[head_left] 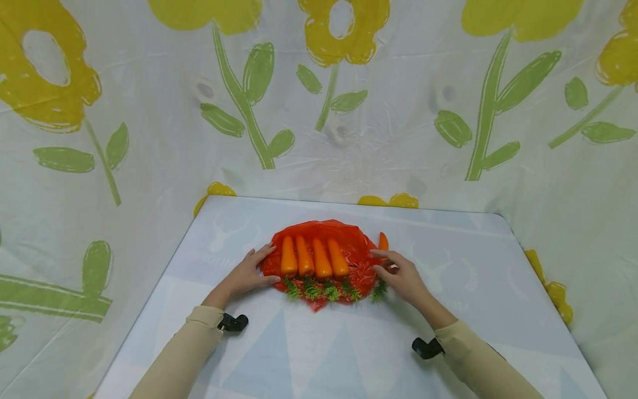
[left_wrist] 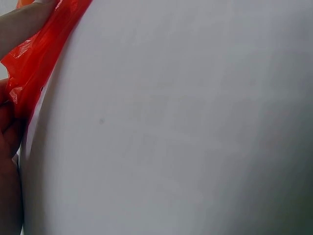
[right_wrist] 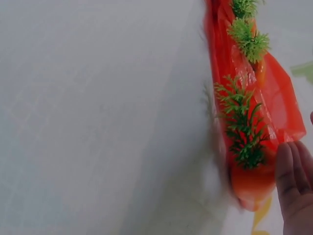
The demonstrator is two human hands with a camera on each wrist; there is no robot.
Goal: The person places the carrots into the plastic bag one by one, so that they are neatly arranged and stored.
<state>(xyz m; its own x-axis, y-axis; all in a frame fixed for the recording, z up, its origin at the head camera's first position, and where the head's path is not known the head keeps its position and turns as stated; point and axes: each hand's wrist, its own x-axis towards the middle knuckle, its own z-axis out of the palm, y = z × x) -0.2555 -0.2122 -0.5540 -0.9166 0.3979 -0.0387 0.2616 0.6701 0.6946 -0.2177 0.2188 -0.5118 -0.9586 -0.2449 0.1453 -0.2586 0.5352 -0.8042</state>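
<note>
Several orange toy carrots (head_left: 321, 260) with green leafy tops (head_left: 330, 291) lie side by side on a spread red plastic bag (head_left: 316, 228). One more carrot (head_left: 383, 241) lies at the bag's right edge, its middle hidden behind my right hand (head_left: 401, 277). That hand's index finger and thumb stand apart at the bag's edge. The right wrist view shows straight fingers (right_wrist: 291, 169) beside this carrot's blurred orange body (right_wrist: 252, 183). My left hand (head_left: 247, 274) rests at the bag's left edge, thumb and fingers spread. In the left wrist view, its thumb (left_wrist: 24, 27) overlaps the red plastic.
Under the bag is a white table (head_left: 279, 354) with pale blue triangle patterns. A flower-printed curtain (head_left: 359, 149) hangs along its back and sides. A black wrist camera (head_left: 233, 322) sits on the left sleeve, another camera (head_left: 427, 348) on the right.
</note>
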